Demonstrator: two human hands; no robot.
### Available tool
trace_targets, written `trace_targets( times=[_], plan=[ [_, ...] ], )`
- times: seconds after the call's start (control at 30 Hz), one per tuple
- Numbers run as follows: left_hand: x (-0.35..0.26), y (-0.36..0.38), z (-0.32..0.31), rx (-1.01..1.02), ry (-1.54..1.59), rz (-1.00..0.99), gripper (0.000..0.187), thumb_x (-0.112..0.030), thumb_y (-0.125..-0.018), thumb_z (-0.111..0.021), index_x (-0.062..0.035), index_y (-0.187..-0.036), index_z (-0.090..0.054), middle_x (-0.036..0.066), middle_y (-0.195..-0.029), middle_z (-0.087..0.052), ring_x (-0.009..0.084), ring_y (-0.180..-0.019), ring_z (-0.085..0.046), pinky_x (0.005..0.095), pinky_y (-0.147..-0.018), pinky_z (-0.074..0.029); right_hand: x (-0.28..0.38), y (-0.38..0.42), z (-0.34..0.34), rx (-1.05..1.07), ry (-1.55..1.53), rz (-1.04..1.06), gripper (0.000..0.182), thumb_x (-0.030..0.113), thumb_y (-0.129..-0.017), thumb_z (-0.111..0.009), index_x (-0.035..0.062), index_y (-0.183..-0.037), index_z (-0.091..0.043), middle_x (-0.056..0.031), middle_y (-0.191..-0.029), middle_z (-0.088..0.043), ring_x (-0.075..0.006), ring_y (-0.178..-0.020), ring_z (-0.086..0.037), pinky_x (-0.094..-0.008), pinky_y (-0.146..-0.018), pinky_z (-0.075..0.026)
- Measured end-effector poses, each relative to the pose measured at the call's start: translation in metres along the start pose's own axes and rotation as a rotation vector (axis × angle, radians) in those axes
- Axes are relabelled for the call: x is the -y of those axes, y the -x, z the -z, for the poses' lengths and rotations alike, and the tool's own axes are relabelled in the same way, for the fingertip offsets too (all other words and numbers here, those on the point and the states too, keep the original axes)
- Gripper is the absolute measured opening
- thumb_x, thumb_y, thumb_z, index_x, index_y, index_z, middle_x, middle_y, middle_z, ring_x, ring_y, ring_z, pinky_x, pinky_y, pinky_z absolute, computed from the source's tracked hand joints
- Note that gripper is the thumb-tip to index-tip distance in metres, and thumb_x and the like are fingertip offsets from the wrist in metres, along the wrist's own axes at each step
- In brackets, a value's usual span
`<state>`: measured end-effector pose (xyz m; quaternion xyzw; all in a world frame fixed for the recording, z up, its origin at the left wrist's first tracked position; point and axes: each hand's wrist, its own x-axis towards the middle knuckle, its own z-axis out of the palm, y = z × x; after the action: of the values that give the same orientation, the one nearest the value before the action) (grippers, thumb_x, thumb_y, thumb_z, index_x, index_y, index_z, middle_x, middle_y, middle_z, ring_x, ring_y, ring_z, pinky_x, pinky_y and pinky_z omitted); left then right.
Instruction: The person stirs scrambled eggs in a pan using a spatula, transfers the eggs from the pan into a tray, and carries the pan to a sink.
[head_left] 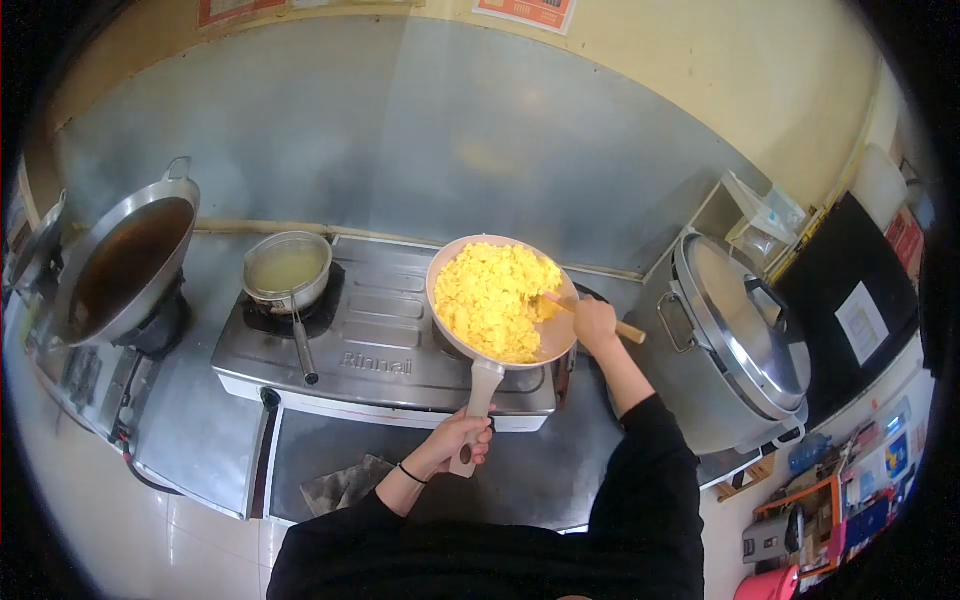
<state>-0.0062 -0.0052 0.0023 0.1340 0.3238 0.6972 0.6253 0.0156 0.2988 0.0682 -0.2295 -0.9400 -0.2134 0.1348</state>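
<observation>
My left hand is closed around the pale handle of a frying pan, which sits over the right side of the stove. Yellow scrambled eggs fill most of the pan, leaving its right side bare. In my right hand is a wooden spatula, gripped along its handle. Its far end reaches into the right edge of the eggs, and the eggs partly hide that end.
A small saucepan with pale liquid stands on the left burner of the stove. Far left is a wok holding brown liquid. A large lidded pot stands close on the right. A grey cloth lies on the counter in front.
</observation>
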Motion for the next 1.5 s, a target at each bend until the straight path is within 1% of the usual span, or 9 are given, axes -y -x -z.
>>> trace_targets(
  times=[0.37,0.47,0.57,0.7,0.97,1.13,1.23,1.37,1.5],
  plan=[
    [0.002,-0.001,0.000,0.010,0.024,-0.026,0.033,-0.017,-0.083,-0.045,-0.0076,-0.113,-0.035,0.003,-0.063,-0.043,0.0108,-0.049,-0.043,0.0245,-0.042,-0.039,-0.002,0.023,0.156,0.298,-0.066,0.068,0.017,0.019,-0.073,-0.050,0.0090,-0.074,-0.064,-0.0118,-0.071,-0.062,-0.0262,-0.068,-0.061,-0.0376,-0.057,-0.047],
    [0.001,-0.001,0.000,0.004,0.010,-0.022,0.031,-0.017,-0.083,-0.045,-0.0082,-0.112,-0.036,0.002,-0.063,-0.043,0.0106,-0.049,-0.043,0.0242,-0.043,-0.039,0.020,0.047,0.135,0.298,-0.077,0.228,0.020,0.021,-0.074,-0.049,0.0077,-0.074,-0.064,-0.0130,-0.070,-0.061,-0.0278,-0.067,-0.060,-0.0373,-0.057,-0.047],
    [0.001,0.001,-0.003,-0.005,0.039,-0.020,0.030,-0.017,-0.084,-0.045,-0.0086,-0.111,-0.037,0.002,-0.063,-0.042,0.0104,-0.048,-0.042,0.0239,-0.043,-0.039,0.080,0.046,0.106,0.237,0.010,0.081,0.015,0.019,-0.076,-0.050,0.0125,-0.074,-0.064,-0.0035,-0.069,-0.063,-0.0201,-0.067,-0.062,-0.0297,-0.053,-0.045],
    [0.003,-0.001,0.000,0.011,0.059,-0.025,0.030,-0.017,-0.084,-0.044,-0.0084,-0.112,-0.037,0.002,-0.063,-0.041,0.0099,-0.048,-0.042,0.0235,-0.043,-0.038,0.074,0.011,0.042,0.093,-0.065,0.010,0.015,0.018,-0.075,-0.050,0.0119,-0.070,-0.063,-0.0054,-0.068,-0.062,-0.0205,-0.064,-0.062,-0.0293,-0.050,-0.045],
    [0.003,-0.001,0.001,0.032,0.100,-0.010,0.029,-0.017,-0.084,-0.045,-0.0106,-0.112,-0.039,0.001,-0.063,-0.041,0.0085,-0.047,-0.040,0.0229,-0.043,-0.037,0.017,0.047,0.167,0.257,-0.120,0.175,0.014,0.015,-0.071,-0.051,0.0077,-0.075,-0.064,-0.0121,-0.073,-0.062,-0.0265,-0.068,-0.061,-0.0369,-0.057,-0.048],
    [0.003,0.001,-0.003,0.006,0.073,-0.008,0.030,-0.018,-0.084,-0.045,-0.0101,-0.113,-0.039,0.000,-0.064,-0.040,0.0076,-0.048,-0.039,0.0211,-0.042,-0.036,0.084,0.052,0.099,0.079,-0.039,0.266,0.020,0.023,-0.076,-0.052,0.0108,-0.064,-0.063,-0.0069,-0.059,-0.060,-0.0176,-0.058,-0.061,-0.0303,-0.048,-0.045],
    [0.003,0.001,-0.003,-0.019,0.058,-0.008,0.033,-0.019,-0.086,-0.042,-0.0093,-0.116,-0.038,0.000,-0.064,-0.039,0.0062,-0.047,-0.038,0.0197,-0.041,-0.035,0.111,0.022,0.052,-0.067,-0.085,0.002,0.023,0.025,-0.078,-0.051,0.0128,-0.062,-0.062,-0.0052,-0.055,-0.058,-0.0167,-0.054,-0.059,-0.0279,-0.045,-0.044],
    [0.000,0.003,0.002,-0.013,0.071,0.011,0.033,-0.020,-0.085,-0.043,-0.0094,-0.116,-0.038,0.000,-0.064,-0.040,0.0062,-0.048,-0.038,0.0199,-0.042,-0.035,0.069,-0.008,0.033,-0.028,-0.104,0.088,0.030,0.032,-0.081,-0.046,0.0135,-0.063,-0.062,-0.0041,-0.060,-0.060,-0.0171,-0.056,-0.060,-0.0297,-0.045,-0.044],
    [-0.004,0.003,-0.009,-0.062,0.028,-0.003,0.035,-0.019,-0.086,-0.040,-0.0083,-0.119,-0.037,-0.001,-0.062,-0.037,0.0050,-0.046,-0.035,0.0179,-0.039,-0.031,0.038,0.007,0.092,0.091,-0.167,0.086,0.023,0.027,-0.079,-0.049,0.0121,-0.067,-0.063,-0.0063,-0.063,-0.061,-0.0192,-0.059,-0.061,-0.0291,-0.047,-0.045]
  ],
)
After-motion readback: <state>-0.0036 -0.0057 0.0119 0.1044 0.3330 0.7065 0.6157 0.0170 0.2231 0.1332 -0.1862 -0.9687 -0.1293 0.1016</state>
